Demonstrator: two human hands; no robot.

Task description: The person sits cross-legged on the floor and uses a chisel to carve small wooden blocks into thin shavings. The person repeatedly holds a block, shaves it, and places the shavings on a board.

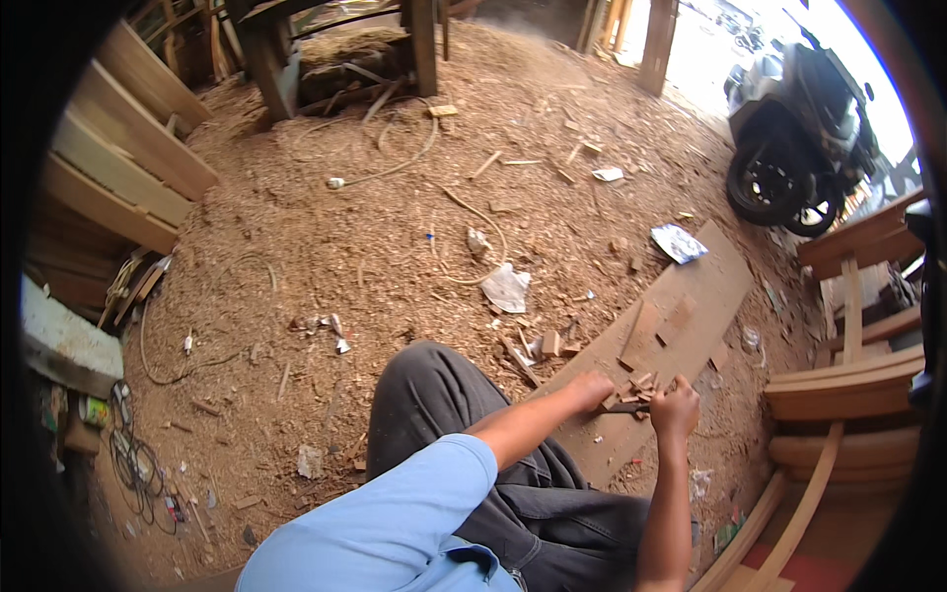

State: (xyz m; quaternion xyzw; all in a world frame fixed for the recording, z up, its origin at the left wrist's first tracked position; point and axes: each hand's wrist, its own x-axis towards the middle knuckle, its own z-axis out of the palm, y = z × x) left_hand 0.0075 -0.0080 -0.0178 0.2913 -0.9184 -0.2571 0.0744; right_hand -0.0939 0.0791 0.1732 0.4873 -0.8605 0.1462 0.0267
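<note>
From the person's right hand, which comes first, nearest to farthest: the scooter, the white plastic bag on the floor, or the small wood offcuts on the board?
Measured from the right hand in the head view:
1. Small wood offcuts, right beside the hand on the flat board.
2. White plastic bag, up and to the left on the sawdust.
3. Scooter, far off at upper right by the doorway.

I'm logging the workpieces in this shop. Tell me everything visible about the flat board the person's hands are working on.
The board is a long, flat, pale brown plank lying on the sawdust-covered floor, running diagonally. Small wood offcuts sit on it near the left hand and right hand, which rest on it. A crumpled wrapper lies at its far end.
</note>
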